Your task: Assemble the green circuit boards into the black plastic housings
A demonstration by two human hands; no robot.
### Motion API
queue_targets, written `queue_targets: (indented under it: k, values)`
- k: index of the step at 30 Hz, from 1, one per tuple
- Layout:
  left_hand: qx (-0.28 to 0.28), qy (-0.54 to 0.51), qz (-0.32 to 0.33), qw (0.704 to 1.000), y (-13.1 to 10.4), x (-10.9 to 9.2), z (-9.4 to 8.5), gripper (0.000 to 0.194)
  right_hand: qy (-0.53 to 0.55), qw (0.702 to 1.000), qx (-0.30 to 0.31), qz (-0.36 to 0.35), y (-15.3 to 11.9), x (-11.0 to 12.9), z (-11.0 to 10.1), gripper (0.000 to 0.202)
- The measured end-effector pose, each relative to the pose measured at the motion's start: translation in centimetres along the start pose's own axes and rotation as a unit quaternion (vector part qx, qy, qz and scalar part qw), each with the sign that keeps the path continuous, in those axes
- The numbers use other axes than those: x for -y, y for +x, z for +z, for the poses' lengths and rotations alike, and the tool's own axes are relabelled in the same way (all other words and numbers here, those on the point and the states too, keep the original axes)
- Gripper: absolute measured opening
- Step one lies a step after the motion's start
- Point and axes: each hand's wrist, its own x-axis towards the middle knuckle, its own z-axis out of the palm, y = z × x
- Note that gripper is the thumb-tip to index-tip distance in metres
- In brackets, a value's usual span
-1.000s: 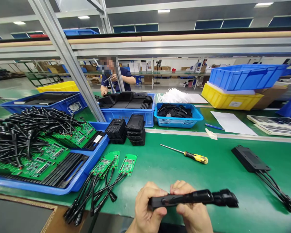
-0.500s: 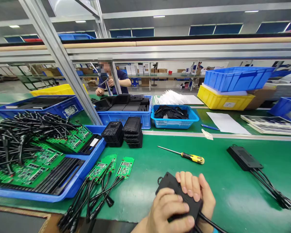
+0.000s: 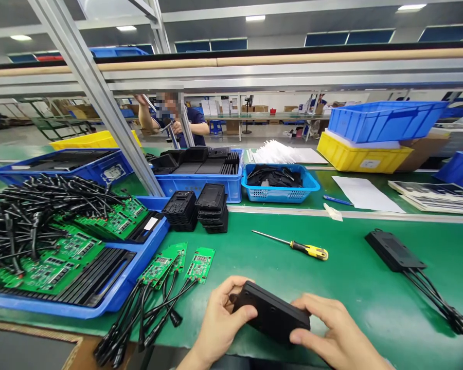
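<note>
A black plastic case [image 3: 272,313] is held tilted above the green bench's near edge. My left hand [image 3: 226,313] grips its left end, thumb on the near face and fingers behind. At the opposite end, my right hand [image 3: 326,326] pinches the corner between thumb and fingers. Beyond them lies a screwdriver [image 3: 306,249] with a yellow and black handle. A second black case [image 3: 395,249] with cables rests on the right. To the left are several green circuit boards [image 3: 199,264] with black cables [image 3: 142,313]. Any cables on the held case are hidden from me.
Two stacks of black case shells [image 3: 212,208] stand before a blue bin [image 3: 200,187] of black parts. A large blue tray [image 3: 139,280] of boards fills the left. Behind are a light-blue basket [image 3: 281,192] and a metal post [image 3: 100,97]. A co-worker [image 3: 195,123] is across the bench.
My hands have moved from being wrapped over the case to gripping its two ends. The case has turned, showing a long side. The co-worker has raised one arm.
</note>
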Motion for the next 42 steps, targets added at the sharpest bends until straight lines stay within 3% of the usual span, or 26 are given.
queue_targets:
  k: [3, 6, 10, 17, 20, 23, 26, 28, 30, 33, 34, 37, 42]
  values:
    - [0.066, 0.045, 0.014, 0.997, -0.8, -0.6, -0.3, 0.041, -0.062, 0.996, -0.013, -0.06, -0.7, -0.2, -0.1, 0.013]
    - [0.146, 0.175, 0.018, 0.974, -1.4, -2.0, -0.6, 0.04, -0.074, 0.993, -0.01, -0.094, -1.2, -0.6, 0.0, 0.016]
    - [0.14, 0.283, -0.009, 0.949, -2.1, -2.8, -0.2, 0.029, -0.091, 0.988, -0.001, -0.124, -1.4, -1.2, -0.3, 0.022]
    - [0.036, 0.174, -0.029, 0.984, -1.9, -0.3, 1.8, 0.035, -0.234, 0.957, -0.04, -0.165, -0.9, -2.8, -0.6, 0.034]
    - [0.048, 0.05, -0.042, 0.997, -0.7, 0.0, 2.3, 0.041, -0.372, 0.9, -0.082, -0.21, -1.2, -2.5, 0.6, 0.042]
    - [0.074, -0.056, -0.076, 0.993, 0.4, 0.2, 2.8, 0.046, -0.478, 0.841, -0.078, -0.239, -1.8, -1.7, 2.5, 0.068]
    - [0.075, -0.124, -0.13, 0.981, 1.0, 0.8, 3.1, 0.055, -0.509, 0.84, -0.051, -0.183, -1.6, -2.2, 2.8, 0.093]
    - [0.075, -0.143, -0.136, 0.977, 1.2, 1.1, 2.9, 0.06, -0.525, 0.842, -0.052, -0.116, -1.0, -4.0, 0.9, 0.092]
    - [0.085, -0.13, -0.13, 0.979, 1.1, 1.3, 2.6, 0.06, -0.563, 0.822, -0.08, -0.01, -0.5, -6.9, -2.8, 0.074]
    - [0.092, -0.075, -0.126, 0.985, 0.6, 1.4, 1.8, 0.055, -0.603, 0.751, -0.123, 0.24, -0.7, -11.9, -9.8, 0.053]
    - [0.087, -0.06, -0.128, 0.986, 0.4, 1.5, 1.6, 0.053, -0.601, 0.735, -0.138, 0.281, -1.0, -13.4, -11.9, 0.053]
    - [0.079, -0.026, -0.132, 0.988, 0.0, 2.0, 1.3, 0.051, -0.587, 0.707, -0.167, 0.356, -2.1, -17.3, -15.9, 0.053]
    - [0.118, 0.027, -0.135, 0.983, -0.2, 3.3, 1.0, 0.046, -0.553, 0.713, -0.171, 0.395, -3.6, -20.3, -17.2, 0.052]
